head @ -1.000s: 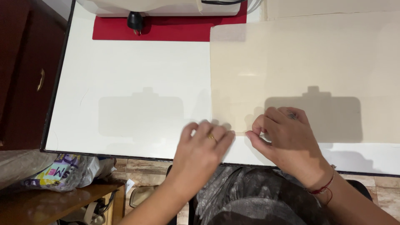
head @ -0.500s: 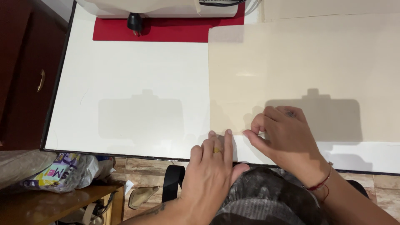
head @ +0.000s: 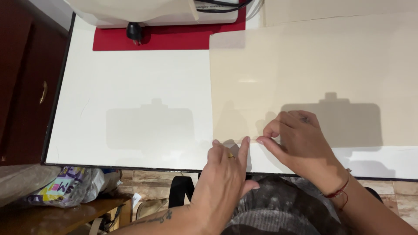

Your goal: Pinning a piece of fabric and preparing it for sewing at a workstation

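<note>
Pinching the cream sheet's (head: 313, 74) near edge with right hand (head: 300, 141); left hand (head: 226, 167) flat, fingers together, pressing beside it on the white table (head: 130, 87).

One package shows: a crinkled plastic bag (head: 65, 187) at about eight o'clock in the view, lying below the near edge of the white table (head: 130, 100) on a wooden surface (head: 52, 217). Its film is clear to silvery, bunched and creased, with a printed panel in purple, yellow, pink and pale blue-green. The bag's right end is twisted into a clear tail. Part of its left side is hidden behind a grey-beige edge. No separate labels, signs or screens can be made out elsewhere.
</note>
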